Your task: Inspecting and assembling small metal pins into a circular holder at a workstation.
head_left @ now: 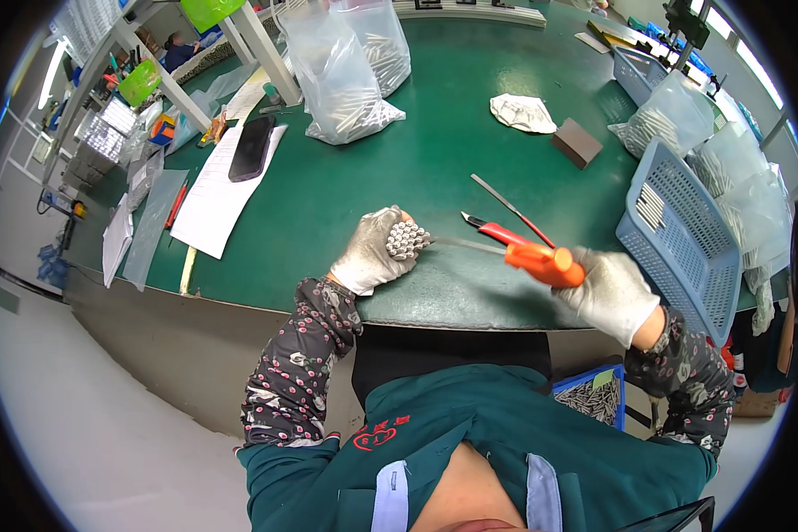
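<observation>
My left hand [371, 251], in a pale work glove, is wrapped around a bundle of small metal tubes [408, 239] whose round ends face up and to the right. In my gloved right hand [614, 288] is a tool with an orange handle [543, 263] and a thin metal shaft [470, 245]. The shaft's tip reaches the right side of the bundle; whether it touches cannot be made out. Just beyond the shaft, a red utility knife [496, 230] and a slim file with a red handle [512, 209] lie on the green table [434, 164].
Right: a blue basket [696, 253] with some rods [651, 208], and bags of parts [727, 168]. Far side: a brown block [576, 144], white cloth [522, 113] and bagged rods [350, 97]. Left: a phone [252, 148] on paper [208, 208]. A blue bin [619, 408] sits below the edge.
</observation>
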The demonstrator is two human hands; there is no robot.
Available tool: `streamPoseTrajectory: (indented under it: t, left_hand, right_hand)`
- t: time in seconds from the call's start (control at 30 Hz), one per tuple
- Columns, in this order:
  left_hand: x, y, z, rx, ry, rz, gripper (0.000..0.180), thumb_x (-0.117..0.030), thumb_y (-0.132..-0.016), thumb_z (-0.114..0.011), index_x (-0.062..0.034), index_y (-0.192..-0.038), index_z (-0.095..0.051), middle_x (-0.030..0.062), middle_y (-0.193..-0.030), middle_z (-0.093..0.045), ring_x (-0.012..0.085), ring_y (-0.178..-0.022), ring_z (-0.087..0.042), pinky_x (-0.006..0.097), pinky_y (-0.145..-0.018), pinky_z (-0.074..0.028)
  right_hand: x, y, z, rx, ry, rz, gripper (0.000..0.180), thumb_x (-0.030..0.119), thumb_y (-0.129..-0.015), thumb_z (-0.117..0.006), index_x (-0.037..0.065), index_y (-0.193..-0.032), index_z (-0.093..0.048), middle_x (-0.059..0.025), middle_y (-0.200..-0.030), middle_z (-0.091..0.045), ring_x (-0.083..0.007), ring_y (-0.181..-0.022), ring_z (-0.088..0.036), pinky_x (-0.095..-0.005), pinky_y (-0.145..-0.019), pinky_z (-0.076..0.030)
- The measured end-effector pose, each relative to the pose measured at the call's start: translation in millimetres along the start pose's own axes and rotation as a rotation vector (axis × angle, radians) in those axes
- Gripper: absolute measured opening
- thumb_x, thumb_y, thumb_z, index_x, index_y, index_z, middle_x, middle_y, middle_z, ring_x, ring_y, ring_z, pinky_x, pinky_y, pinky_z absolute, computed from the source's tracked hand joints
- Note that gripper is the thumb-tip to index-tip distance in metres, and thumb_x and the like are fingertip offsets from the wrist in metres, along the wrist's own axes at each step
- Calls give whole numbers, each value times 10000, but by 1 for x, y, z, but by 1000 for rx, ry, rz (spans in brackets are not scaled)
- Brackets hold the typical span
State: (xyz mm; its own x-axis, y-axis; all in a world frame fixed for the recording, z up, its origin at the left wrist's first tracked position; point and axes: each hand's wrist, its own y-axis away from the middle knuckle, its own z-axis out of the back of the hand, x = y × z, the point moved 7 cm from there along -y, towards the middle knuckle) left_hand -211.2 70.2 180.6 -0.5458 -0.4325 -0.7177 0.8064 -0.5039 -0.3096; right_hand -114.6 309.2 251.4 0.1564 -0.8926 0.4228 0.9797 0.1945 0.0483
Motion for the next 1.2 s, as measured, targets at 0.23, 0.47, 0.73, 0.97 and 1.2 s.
streamPoseTrajectory:
  t: [0.23,0.47,0.73,0.97,1.2]
  left_hand:
    - [-2,0,-1,26,32,16,333,9,-605,-712,-22,-877,-522,60,-769,-574,154,-702,-574,266,-648,-472]
    - [0,-1,0,16,-57,-4,342,-1,-604,-723,-25,-879,-522,54,-774,-567,143,-711,-563,263,-650,-466]
    - [1,-1,-1,29,-20,50,360,6,-591,-734,-20,-879,-519,56,-790,-566,137,-717,-560,266,-660,-467]
    - [3,-1,0,20,-67,6,367,13,-588,-737,-16,-881,-518,67,-802,-575,148,-727,-568,269,-673,-471]
    - [7,-1,-2,43,15,72,363,16,-592,-736,-17,-880,-516,59,-792,-571,140,-726,-567,257,-676,-469]
  right_hand:
    - [0,0,1,24,15,-34,247,265,-762,-598,58,-897,-600,-189,-660,-602,-378,-658,-596,-445,-599,-474]
    - [-2,-4,-1,4,-8,-8,257,263,-761,-596,51,-907,-602,-186,-644,-598,-372,-650,-599,-441,-596,-476]
    - [-2,-3,1,-8,43,-8,252,276,-767,-588,49,-877,-595,-185,-634,-596,-370,-637,-600,-441,-591,-479]
    - [-14,5,6,12,20,-89,281,297,-750,-614,45,-874,-609,-188,-664,-602,-373,-659,-596,-438,-614,-469]
    - [-16,6,3,33,1,-104,288,288,-741,-627,44,-894,-609,-192,-678,-605,-380,-673,-595,-443,-620,-466]
